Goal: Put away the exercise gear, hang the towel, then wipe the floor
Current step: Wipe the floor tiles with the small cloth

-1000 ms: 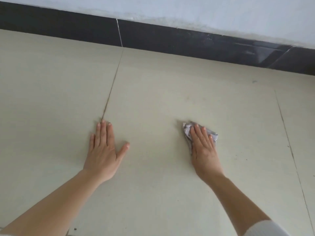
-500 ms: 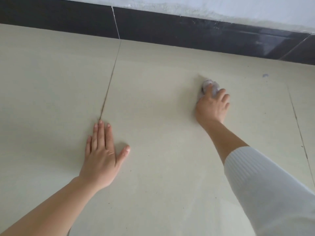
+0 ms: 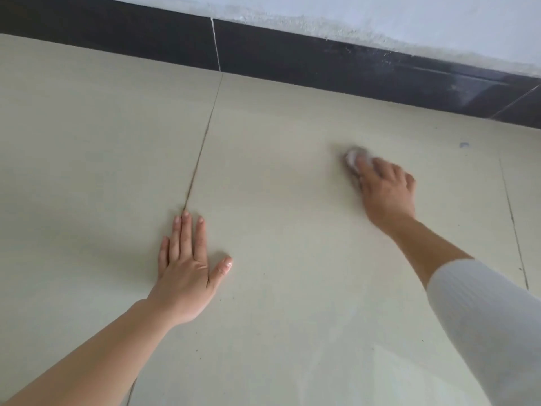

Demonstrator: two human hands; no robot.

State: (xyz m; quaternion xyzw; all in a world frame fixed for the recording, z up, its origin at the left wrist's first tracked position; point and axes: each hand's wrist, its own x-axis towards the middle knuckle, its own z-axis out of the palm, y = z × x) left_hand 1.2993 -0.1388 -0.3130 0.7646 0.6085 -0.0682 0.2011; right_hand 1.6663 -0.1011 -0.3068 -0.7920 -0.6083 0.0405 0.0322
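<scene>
Cream glazed-tile floor (image 3: 278,288) fills nearly the whole view, and I judge the task to be in its last step, the wiping. No exercise gear or towel shows anywhere, so whether those were put away and hung cannot be checked from here. How much of the floor is already wiped is hard to judge. The tiles look much alike all over, and a paler patch at the near right could be damp or only glare.

Along the far edge runs a black glossy skirting board (image 3: 292,60) under a white plastered wall (image 3: 409,16), both cut off by the frame. A white ribbed sleeve (image 3: 483,317) covers the right upper forearm at the near right.

The hands are well apart. The left hand (image 3: 184,282) lies flat on the floor with straight fingers, holding nothing and propping the person, its fingertips at the near end of a dark grout line (image 3: 202,148). The right hand (image 3: 386,191) reaches far right, fingers bent over a small crumpled grey-white cloth (image 3: 352,156) that it presses to the tile. Motion blur softens both hand and cloth, and most of the cloth is hidden under the fingers.

A tiny blue-grey speck (image 3: 464,145) lies farther right near the skirting, apart from the cloth, and probably needs wiping.
</scene>
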